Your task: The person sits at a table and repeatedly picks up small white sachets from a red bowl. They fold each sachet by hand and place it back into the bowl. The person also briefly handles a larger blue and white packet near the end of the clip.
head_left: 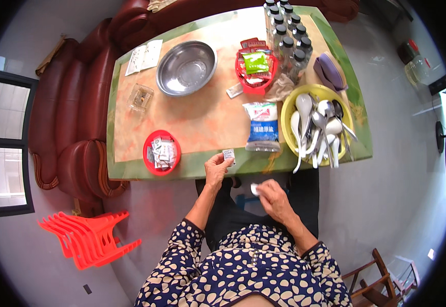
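Over the table's near edge, my left hand [216, 171] pinches a small printed sachet [229, 157] between thumb and fingers. My right hand [275, 200], held lower above my lap, is closed on a small white piece [254, 190] whose kind I cannot make out. To the left of my left hand, a red bowl [178, 158] holds several similar sachets [162, 152]. Beyond my hands lies a blue-and-white plastic packet [263, 128]. On its right stands a yellow basin [287, 110] full of white and metal spoons [319, 118].
A steel basin [187, 69], a clear square box [141, 97] and an open booklet [144, 57] occupy the table's left half. A red basket [256, 90] of packets, black-capped bottles [286, 47] and a purple case [329, 73] stand at the right. Red stacked stools [87, 238] are on the floor.
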Motion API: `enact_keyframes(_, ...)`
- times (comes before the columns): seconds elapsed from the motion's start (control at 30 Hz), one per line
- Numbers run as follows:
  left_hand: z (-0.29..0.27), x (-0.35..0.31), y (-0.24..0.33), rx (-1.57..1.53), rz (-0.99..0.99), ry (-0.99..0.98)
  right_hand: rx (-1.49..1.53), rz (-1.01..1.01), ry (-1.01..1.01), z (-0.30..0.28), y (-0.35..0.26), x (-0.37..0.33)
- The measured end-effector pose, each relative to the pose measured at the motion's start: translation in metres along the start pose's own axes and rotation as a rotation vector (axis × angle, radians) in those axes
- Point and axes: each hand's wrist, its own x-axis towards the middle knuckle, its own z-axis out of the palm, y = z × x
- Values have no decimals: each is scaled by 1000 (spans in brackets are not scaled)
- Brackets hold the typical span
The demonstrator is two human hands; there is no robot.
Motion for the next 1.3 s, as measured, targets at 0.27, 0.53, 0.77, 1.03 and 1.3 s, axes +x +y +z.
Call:
enact_keyframes(0.27, 34, -111, 31, -198, 114, -346, 96, -113, 198, 11, -32, 13)
enact_keyframes(0.53, 32, -148, 55, -278, 111, -415, 53, -37, 319, 8, -47, 6)
enact_keyframes(0.77, 36, -154, 51, -426, 41, -393, -115, -186, 385, 8, -51, 0)
enact_keyframes(1.03, 27, -159, 65, -523, -14, -498, -112, -381, 109, 1, -54, -7)
enact_keyframes(1.3, 13, -158, 44, -604, -147, -347, 63, -242, -125, -16, -45, -8)
